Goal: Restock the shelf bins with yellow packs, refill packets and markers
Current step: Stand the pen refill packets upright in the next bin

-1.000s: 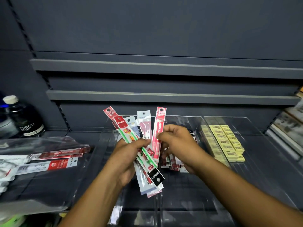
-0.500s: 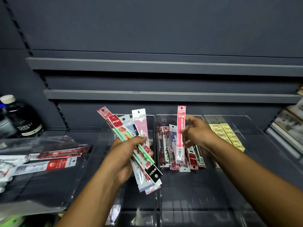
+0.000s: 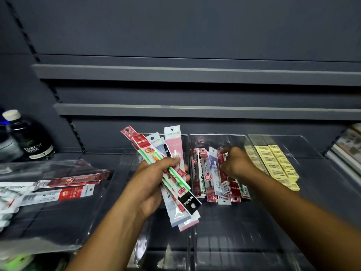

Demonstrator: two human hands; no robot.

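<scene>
My left hand (image 3: pixel 152 180) grips a fanned bundle of refill packets (image 3: pixel 173 145), red, green, blue and pink, held above the leftmost clear bin (image 3: pixel 134 237). In the middle clear bin (image 3: pixel 224 235) my right hand (image 3: pixel 238 165) reaches down, and its curled fingers pinch the top end of a red refill packet (image 3: pixel 221 173). That packet lies among a row of packets (image 3: pixel 205 177) standing side by side at the back of the bin. Yellow packs (image 3: pixel 277 165) lie in rows in the right clear bin (image 3: pixel 316 173). I see no markers.
A clear tray (image 3: pixel 58 237) at the left holds more red and white packets (image 3: pixel 64 194). A dark soda bottle (image 3: pixel 29 141) stands behind it. Grey shelf rails (image 3: pixel 195 110) run across the back wall. Boxed goods (image 3: pixel 349 145) sit at the far right edge.
My right hand pulled one red packet out of the bundle, carried it right and lowered it into the row in the middle bin. My left hand barely moved.
</scene>
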